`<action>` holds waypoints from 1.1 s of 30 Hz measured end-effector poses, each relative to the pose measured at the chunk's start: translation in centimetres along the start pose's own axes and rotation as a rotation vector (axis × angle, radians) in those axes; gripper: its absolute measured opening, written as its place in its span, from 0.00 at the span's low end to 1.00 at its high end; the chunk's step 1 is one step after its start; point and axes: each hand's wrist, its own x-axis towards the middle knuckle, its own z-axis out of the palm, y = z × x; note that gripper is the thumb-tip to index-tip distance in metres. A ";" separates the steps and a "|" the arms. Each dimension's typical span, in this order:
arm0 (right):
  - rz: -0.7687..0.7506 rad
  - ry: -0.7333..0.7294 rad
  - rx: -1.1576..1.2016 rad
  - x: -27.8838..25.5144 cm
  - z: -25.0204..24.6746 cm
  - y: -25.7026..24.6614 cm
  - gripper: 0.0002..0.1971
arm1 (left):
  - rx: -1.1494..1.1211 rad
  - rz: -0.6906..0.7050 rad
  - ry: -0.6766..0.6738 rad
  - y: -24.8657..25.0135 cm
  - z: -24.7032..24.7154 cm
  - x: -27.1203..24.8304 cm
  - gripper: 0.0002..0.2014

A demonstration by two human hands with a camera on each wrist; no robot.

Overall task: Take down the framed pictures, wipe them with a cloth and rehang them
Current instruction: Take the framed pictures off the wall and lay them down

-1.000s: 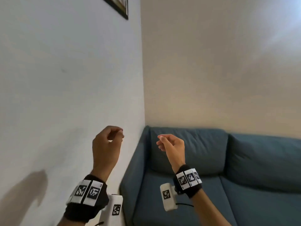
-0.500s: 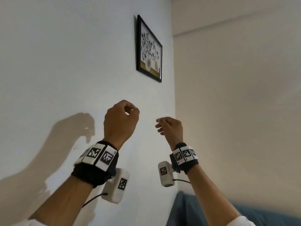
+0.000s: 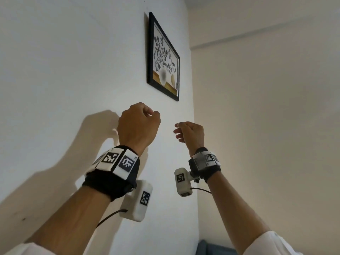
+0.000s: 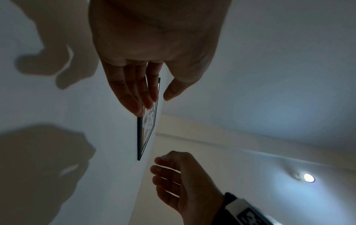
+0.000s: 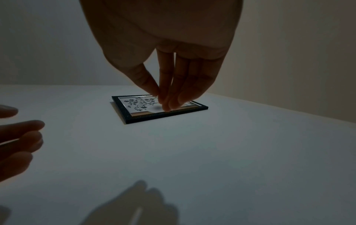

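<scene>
Neither grip holds anything: left hand (image 3: 138, 124) and right hand (image 3: 190, 133), fingers loosely curled, hover below the black-framed flower picture (image 3: 163, 57) hanging on the wall (image 3: 73, 61) (near the corner); best grasp both side edges, lift straight up

head view: looks up from below at the black-framed flower print (image 3: 162, 57) on the white wall.
wrist views: nearer, facing that same print (image 4: 147, 126) (image 5: 154, 108).
</scene>
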 end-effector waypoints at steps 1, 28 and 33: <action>-0.007 0.000 -0.002 0.7 0.1 0.5 0.08 | 0.002 0.009 -0.005 0.0 0.6 0.2 0.09; 0.056 -0.166 0.154 31.5 3.1 9.6 0.22 | 0.479 0.073 0.471 3.0 13.2 11.7 0.09; 0.143 -0.199 0.253 35.0 2.9 9.1 0.27 | 0.538 0.066 0.569 4.2 12.9 14.3 0.22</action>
